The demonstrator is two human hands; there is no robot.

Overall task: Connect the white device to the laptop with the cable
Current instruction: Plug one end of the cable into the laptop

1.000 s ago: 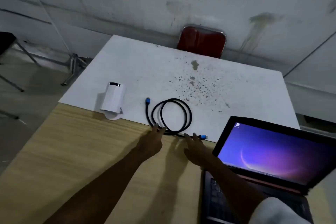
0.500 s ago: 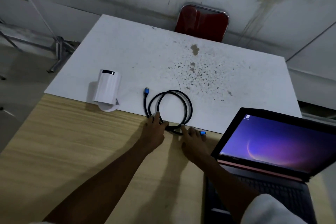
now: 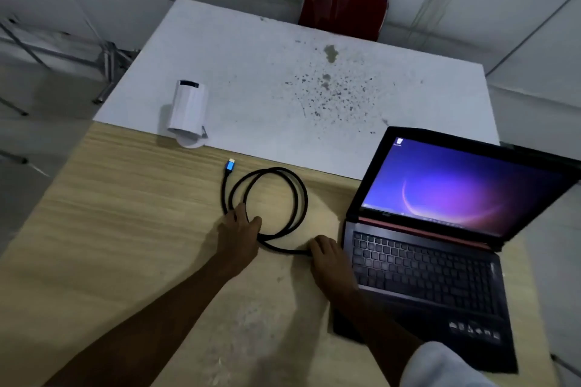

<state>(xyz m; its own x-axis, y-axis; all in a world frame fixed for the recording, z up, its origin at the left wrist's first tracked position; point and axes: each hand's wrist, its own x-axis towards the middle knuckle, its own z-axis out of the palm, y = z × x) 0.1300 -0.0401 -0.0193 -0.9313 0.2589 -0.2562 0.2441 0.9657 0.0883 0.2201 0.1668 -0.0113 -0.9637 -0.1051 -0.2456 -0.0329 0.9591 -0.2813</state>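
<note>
A black coiled cable point(image 3: 297, 198) lies on the wooden table, its blue-tipped plug point(image 3: 230, 165) pointing toward the white device. My left hand point(image 3: 240, 232) grips the near left part of the coil. My right hand point(image 3: 328, 261) covers the cable's other end beside the laptop's left edge; that plug is hidden under it. The white device point(image 3: 188, 108), a short cylinder on a round base, stands at the seam between the white and wooden tables. The open laptop point(image 3: 440, 229) sits at the right with its screen lit purple.
A white speckled table point(image 3: 298, 72) joins the far side of the wooden table point(image 3: 125, 229). A red chair point(image 3: 344, 8) stands behind it against the wall. Metal frame legs point(image 3: 107, 72) stand on the floor to the left.
Both hands have dragged the coiled cable off the white table toward me onto the wooden one. The right hand has closed over the near plug. The view has tilted further down.
</note>
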